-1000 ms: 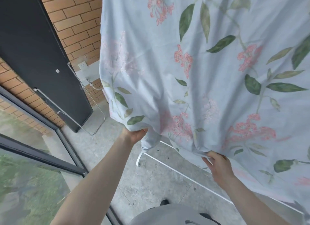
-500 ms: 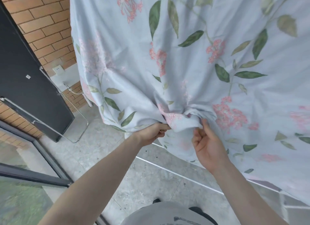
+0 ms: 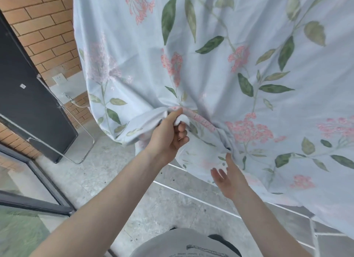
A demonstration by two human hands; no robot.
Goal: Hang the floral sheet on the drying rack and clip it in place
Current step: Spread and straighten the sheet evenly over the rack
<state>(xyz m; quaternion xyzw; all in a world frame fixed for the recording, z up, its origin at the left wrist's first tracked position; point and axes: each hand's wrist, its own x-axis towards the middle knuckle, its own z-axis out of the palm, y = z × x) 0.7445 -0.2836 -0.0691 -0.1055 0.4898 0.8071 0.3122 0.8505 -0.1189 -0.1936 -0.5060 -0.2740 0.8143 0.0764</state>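
Note:
The floral sheet (image 3: 220, 69), pale blue with pink flowers and green leaves, hangs down in front of me and fills most of the view. My left hand (image 3: 168, 136) is shut on a bunched fold of its lower edge, lifted to mid-height. My right hand (image 3: 228, 176) is lower and to the right, fingers spread, palm up against the sheet's hanging hem without gripping it. White bars of the drying rack (image 3: 191, 193) run along the floor below the sheet; the rack's upper part is hidden by the cloth. No clips are visible.
A black door (image 3: 28, 96) with a metal rail frame (image 3: 84, 151) stands at the left against a brick wall (image 3: 44, 32). A glass panel with dark frame (image 3: 38, 180) lies at lower left. The floor (image 3: 115, 180) is grey concrete.
My left hand has gathered and raised the sheet's lower edge. My right hand has let go of the fold and dropped lower, fingers now spread under the hem.

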